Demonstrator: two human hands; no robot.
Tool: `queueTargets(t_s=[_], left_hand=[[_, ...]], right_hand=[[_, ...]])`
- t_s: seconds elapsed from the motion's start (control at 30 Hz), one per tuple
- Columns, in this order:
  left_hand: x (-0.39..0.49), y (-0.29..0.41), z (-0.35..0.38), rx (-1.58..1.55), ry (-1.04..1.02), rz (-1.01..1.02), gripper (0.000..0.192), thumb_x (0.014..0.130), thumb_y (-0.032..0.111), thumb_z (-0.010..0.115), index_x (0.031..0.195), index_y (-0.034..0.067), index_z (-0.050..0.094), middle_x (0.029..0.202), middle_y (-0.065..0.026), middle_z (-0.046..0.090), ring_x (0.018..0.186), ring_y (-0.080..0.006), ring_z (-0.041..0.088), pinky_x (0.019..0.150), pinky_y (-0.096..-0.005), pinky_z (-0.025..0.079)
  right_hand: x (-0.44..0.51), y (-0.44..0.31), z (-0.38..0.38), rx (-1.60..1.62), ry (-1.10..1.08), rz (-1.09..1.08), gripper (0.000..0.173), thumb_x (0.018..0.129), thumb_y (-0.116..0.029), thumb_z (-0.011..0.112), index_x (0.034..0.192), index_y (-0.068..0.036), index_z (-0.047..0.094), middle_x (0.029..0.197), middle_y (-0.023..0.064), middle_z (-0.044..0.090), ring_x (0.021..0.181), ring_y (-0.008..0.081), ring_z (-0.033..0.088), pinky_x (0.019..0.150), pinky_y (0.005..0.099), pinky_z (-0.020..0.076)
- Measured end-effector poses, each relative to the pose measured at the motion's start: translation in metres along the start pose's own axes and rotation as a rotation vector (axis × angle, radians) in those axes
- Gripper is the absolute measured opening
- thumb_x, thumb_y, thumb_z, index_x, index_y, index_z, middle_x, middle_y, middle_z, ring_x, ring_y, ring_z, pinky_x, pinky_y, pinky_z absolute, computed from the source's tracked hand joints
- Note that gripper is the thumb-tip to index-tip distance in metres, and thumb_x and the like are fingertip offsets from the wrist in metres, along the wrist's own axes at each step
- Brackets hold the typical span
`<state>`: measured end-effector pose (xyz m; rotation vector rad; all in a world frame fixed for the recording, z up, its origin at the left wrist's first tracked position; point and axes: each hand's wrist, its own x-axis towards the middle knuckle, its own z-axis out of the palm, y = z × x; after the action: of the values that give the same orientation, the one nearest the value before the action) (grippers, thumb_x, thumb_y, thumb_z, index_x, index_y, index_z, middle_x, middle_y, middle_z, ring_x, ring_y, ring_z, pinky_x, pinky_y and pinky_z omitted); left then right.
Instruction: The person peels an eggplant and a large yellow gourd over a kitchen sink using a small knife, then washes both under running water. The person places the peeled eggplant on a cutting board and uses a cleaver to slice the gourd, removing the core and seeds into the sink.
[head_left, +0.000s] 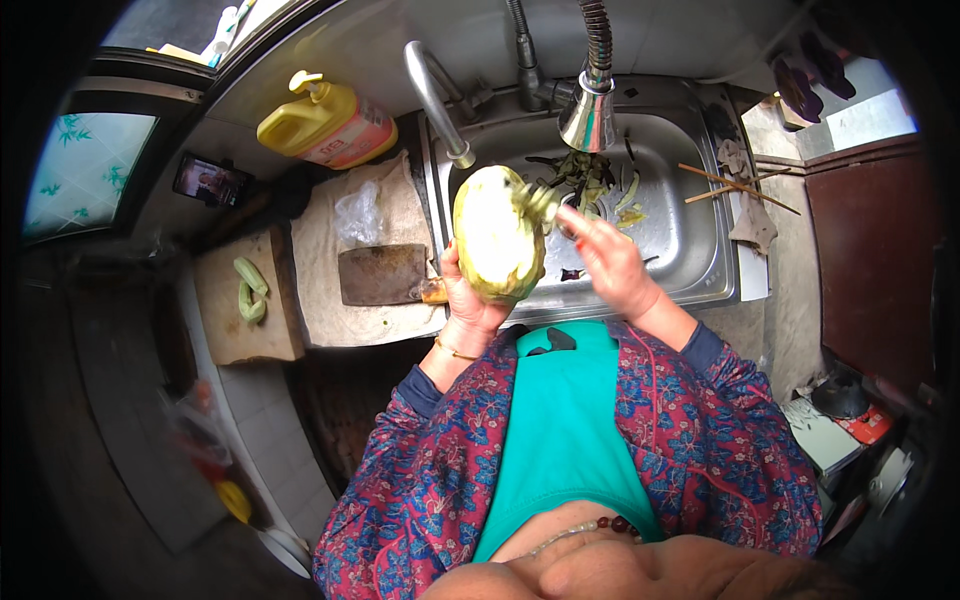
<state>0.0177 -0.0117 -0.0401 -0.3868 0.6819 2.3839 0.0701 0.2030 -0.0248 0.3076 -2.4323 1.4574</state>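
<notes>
My left hand (474, 304) holds up a large oval gourd or melon (495, 236) at the near left side of the sink. Most of its facing side is pale and peeled, with greenish-yellow patches at the edges. At its upper right side, my right hand (619, 270) grips a small tool that looks like a peeler, mostly hidden by the fingers and blurred. Curled pale-green strips (541, 204) bunch between that tool and the gourd. Below, dark and pale peelings (581, 171) lie around the drain of the steel sink (679, 247).
Left of the sink, a cleaver (381, 275) and a clear plastic bag (358, 214) lie on a cloth (319, 259). Green vegetable pieces (252, 289) sit on a wooden board (217, 330). A yellow pump bottle (330, 127) stands behind. Two taps (435, 97) overhang the sink; crossed sticks (739, 184) lie right.
</notes>
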Motion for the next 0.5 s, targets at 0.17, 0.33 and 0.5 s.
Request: queueTargets(t_s=[0.17,0.33,0.5], left_hand=[[-0.002,-0.002,0.0,0.117,-0.009,0.003,0.087,0.081,0.072,0.053,0.141,0.01,0.046,0.132,-0.013,0.058,0.115,-0.0324,0.06,0.093,-0.0524,0.052],[-0.007,0.001,-0.005,0.012,-0.075,-0.057,0.099,0.075,0.073,0.061,0.147,0.008,0.037,0.136,-0.0213,0.052,0.114,-0.0422,0.058,0.088,-0.0589,0.052],[-0.013,0.021,-0.005,-0.096,-0.058,0.062,0.102,0.074,0.072,0.065,0.148,0.008,0.035,0.138,-0.0246,0.048,0.114,-0.0455,0.057,0.082,-0.0609,0.054]], right_hand=[[0.003,-0.02,0.007,-0.076,-0.071,-0.006,0.045,0.093,0.002,0.052,0.138,-0.006,0.054,0.099,0.0167,0.063,0.084,0.0306,0.063,0.078,0.0378,0.0527],[-0.004,0.06,0.006,-0.366,-0.171,0.336,0.043,0.095,-0.006,0.052,0.138,-0.007,0.051,0.098,0.0216,0.062,0.086,0.0382,0.063,0.078,0.0438,0.052],[-0.038,0.137,0.009,-0.527,-0.231,0.606,0.044,0.094,-0.006,0.048,0.137,-0.003,0.048,0.107,0.0277,0.062,0.096,0.0444,0.062,0.085,0.0496,0.0507]])
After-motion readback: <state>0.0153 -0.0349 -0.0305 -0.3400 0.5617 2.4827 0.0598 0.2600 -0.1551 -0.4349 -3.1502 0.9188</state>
